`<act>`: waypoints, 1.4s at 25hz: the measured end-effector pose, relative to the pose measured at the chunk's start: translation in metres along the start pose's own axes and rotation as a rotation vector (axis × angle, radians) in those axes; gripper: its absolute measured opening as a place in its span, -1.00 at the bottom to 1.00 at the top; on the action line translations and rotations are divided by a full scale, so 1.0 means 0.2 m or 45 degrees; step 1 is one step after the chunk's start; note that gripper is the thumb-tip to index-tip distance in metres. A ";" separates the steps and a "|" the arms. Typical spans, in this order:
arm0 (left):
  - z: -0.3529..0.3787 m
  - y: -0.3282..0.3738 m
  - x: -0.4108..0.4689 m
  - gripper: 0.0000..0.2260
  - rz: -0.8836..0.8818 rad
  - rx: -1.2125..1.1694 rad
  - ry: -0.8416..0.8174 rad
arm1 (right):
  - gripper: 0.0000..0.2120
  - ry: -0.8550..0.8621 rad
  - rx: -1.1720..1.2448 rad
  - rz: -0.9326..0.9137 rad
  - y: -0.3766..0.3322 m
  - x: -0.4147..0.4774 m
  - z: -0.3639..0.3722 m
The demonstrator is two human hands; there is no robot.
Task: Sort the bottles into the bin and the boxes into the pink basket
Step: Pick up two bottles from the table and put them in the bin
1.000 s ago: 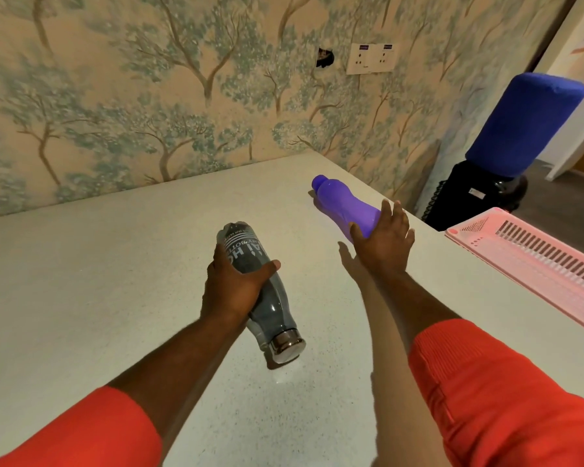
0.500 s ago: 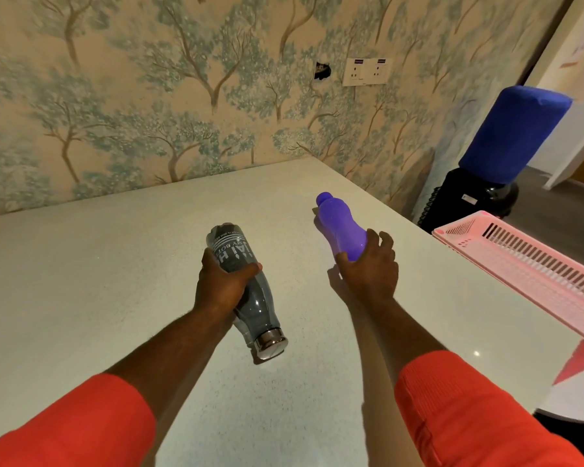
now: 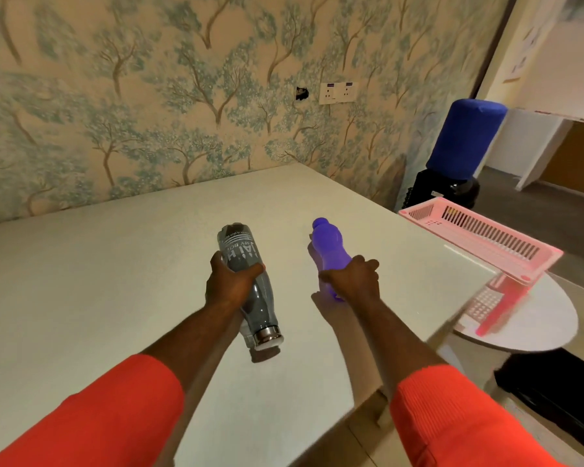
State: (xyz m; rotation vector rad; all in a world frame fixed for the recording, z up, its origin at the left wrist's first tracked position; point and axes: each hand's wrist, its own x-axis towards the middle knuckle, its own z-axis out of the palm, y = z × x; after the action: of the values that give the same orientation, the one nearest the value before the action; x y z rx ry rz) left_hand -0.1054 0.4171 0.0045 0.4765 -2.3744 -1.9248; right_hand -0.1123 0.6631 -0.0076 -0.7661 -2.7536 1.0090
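Warm indoor light, blurred edges

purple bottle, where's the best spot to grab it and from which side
Grip the purple bottle round its narrower waist, just below the bulging shoulder, coming from above and the near side, as the right hand does. It lies with its cap pointing away, so the lower body faces the person, and the waist lets fingers wrap round.

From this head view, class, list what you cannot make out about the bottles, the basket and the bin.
- Bin: not in the head view, so its place is unknown.
- Pink basket: its inside is hidden by its slotted wall and motion blur.
- Purple bottle: lower part covered by the right hand.
- Grey bottle: label partly covered by the left hand, print too blurred to read.
- Boxes: none visible.
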 end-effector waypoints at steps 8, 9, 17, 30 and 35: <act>-0.22 -0.05 -0.74 -0.20 0.109 0.011 -0.126 | -0.41 0.094 0.776 -0.184 0.30 -0.89 -0.15; -0.23 -0.07 -0.82 -0.21 0.117 0.007 -0.138 | -0.39 0.065 0.860 -0.174 0.33 -0.98 -0.17; -0.06 -0.01 -1.51 -0.14 0.214 -0.073 -0.410 | 0.02 -0.275 1.129 -0.210 0.81 -1.51 -0.54; 1.23 -0.19 -2.77 -0.52 0.097 -0.214 -0.764 | -0.13 -0.024 1.217 -0.109 2.26 -1.83 -1.50; 1.72 -0.22 -3.17 -0.56 0.106 -0.236 -0.949 | -0.57 0.276 1.041 0.079 2.79 -1.75 -1.88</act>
State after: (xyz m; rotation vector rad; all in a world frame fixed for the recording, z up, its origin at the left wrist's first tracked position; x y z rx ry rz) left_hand 0.4279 0.9041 -0.0175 -0.4289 -2.4555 -2.5697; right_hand 0.5263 1.0694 -0.0457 -0.7417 -1.8692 1.7495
